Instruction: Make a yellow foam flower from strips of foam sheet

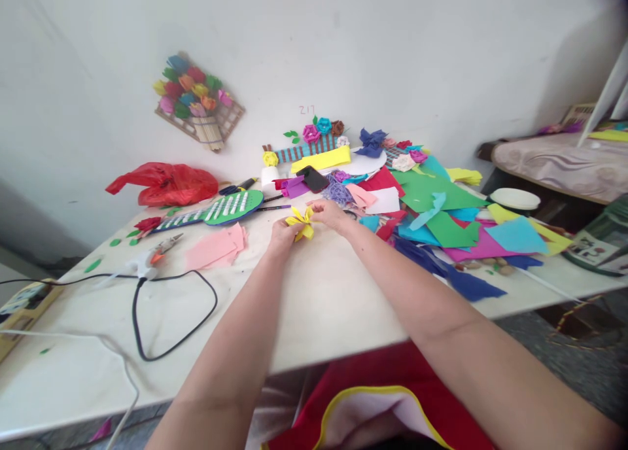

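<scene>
Fingers of left hand (283, 233) and right hand (330, 213) pinched on a yellow folded-paper flower (301, 223), held between them just above the tabletop (314, 306); left hand nearer its body, right at its upper petal. Pink paper sheets (216, 247) left; coloured paper scraps (441, 227) right.

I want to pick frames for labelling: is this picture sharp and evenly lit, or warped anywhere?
Head view: soft, even light, no glare; the hands and yellow paper flower look reasonably sharp; the table edge bows from wide-angle distortion, and the forearms near the bottom look stretched.
</scene>
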A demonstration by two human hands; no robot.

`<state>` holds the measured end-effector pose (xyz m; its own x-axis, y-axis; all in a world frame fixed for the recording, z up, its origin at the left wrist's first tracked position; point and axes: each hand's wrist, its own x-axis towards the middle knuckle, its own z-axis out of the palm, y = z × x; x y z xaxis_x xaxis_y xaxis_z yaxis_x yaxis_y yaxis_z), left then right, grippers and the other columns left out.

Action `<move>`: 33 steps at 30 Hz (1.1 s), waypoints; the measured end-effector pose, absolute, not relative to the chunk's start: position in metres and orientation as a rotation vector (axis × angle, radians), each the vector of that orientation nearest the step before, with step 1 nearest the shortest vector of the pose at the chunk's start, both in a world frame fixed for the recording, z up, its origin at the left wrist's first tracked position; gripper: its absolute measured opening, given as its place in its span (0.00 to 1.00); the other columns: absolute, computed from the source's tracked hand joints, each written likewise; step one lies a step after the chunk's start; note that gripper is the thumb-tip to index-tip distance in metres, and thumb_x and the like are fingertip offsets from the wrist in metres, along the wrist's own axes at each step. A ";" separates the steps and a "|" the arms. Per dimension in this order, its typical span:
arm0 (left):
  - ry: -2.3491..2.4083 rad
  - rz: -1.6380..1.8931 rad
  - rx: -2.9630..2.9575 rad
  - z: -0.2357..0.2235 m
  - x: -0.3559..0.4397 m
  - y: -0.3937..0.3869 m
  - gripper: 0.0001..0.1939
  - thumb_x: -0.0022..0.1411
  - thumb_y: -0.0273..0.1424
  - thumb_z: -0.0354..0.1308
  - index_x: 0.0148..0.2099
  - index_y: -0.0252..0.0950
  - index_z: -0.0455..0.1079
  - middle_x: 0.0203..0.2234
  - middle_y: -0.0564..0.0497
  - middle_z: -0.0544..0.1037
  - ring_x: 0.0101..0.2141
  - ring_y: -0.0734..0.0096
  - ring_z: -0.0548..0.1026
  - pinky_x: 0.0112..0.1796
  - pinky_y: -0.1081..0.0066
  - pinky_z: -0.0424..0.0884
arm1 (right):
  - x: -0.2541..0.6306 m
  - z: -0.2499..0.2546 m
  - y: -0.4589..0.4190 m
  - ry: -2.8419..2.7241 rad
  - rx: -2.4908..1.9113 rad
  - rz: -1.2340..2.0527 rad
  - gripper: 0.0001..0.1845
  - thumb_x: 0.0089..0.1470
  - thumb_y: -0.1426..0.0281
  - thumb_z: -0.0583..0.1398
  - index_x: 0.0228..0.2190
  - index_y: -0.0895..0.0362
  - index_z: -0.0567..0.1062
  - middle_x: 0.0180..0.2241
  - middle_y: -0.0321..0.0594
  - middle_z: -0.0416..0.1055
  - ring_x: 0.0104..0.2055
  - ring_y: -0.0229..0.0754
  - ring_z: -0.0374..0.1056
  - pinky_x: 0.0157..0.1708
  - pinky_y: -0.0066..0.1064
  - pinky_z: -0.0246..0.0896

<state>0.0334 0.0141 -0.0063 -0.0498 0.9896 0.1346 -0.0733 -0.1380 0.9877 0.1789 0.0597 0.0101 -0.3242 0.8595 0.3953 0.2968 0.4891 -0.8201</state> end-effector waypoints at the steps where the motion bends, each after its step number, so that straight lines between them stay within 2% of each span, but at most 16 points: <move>1: 1.123 1.376 1.227 -0.006 0.033 0.014 0.09 0.36 0.30 0.59 0.25 0.30 0.69 0.14 0.54 0.68 0.17 0.76 0.65 0.21 0.75 0.59 | 0.180 0.011 0.060 -1.900 -0.954 0.775 0.06 0.35 0.76 0.57 0.22 0.60 0.74 0.33 0.37 0.72 0.35 0.38 0.67 0.37 0.27 0.61; 6: 1.117 1.368 1.214 -0.006 0.033 0.014 0.11 0.35 0.30 0.59 0.26 0.30 0.71 0.16 0.53 0.71 0.18 0.77 0.66 0.21 0.76 0.59 | 0.188 0.015 0.064 -2.073 -0.879 0.547 0.06 0.37 0.76 0.59 0.23 0.59 0.74 0.39 0.41 0.71 0.44 0.41 0.65 0.46 0.32 0.57; 10: 1.108 1.324 1.231 -0.006 0.031 0.013 0.12 0.36 0.30 0.59 0.28 0.29 0.73 0.18 0.52 0.72 0.19 0.76 0.66 0.22 0.75 0.60 | 0.190 0.014 0.065 -2.135 -0.804 0.399 0.09 0.37 0.78 0.58 0.25 0.58 0.75 0.42 0.41 0.69 0.47 0.41 0.64 0.49 0.33 0.55; 14: 1.151 1.289 1.255 -0.005 0.032 0.012 0.11 0.36 0.30 0.58 0.26 0.29 0.72 0.16 0.52 0.71 0.17 0.78 0.64 0.21 0.76 0.58 | 0.191 0.015 0.063 -2.211 -0.781 0.330 0.14 0.37 0.81 0.57 0.27 0.57 0.77 0.45 0.41 0.68 0.48 0.41 0.64 0.49 0.33 0.56; 20: 1.154 1.292 1.263 -0.004 0.032 0.011 0.11 0.36 0.30 0.58 0.26 0.28 0.73 0.16 0.52 0.71 0.16 0.80 0.63 0.19 0.77 0.56 | 0.197 0.015 0.067 -2.297 -0.816 0.335 0.08 0.42 0.76 0.60 0.27 0.57 0.78 0.44 0.42 0.70 0.45 0.41 0.66 0.48 0.32 0.57; 30: 1.153 1.257 1.278 -0.005 0.030 0.013 0.12 0.36 0.30 0.58 0.27 0.29 0.73 0.17 0.51 0.72 0.18 0.77 0.65 0.21 0.76 0.59 | 0.192 0.021 0.057 -2.321 -1.027 0.343 0.09 0.43 0.76 0.59 0.29 0.61 0.77 0.48 0.47 0.67 0.49 0.43 0.64 0.50 0.32 0.55; 33: 1.149 1.267 1.266 -0.003 0.031 0.011 0.12 0.35 0.29 0.58 0.27 0.29 0.73 0.17 0.52 0.72 0.18 0.76 0.65 0.21 0.75 0.59 | 0.192 0.019 0.057 -2.302 -1.035 0.354 0.10 0.41 0.78 0.58 0.29 0.60 0.77 0.47 0.45 0.67 0.48 0.42 0.64 0.50 0.31 0.55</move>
<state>0.0311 0.0110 -0.0030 0.0119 0.9965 0.0831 -0.0142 -0.0829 0.9965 0.1916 0.0572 0.0190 -0.5277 0.7487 0.4011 0.5936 0.6629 -0.4564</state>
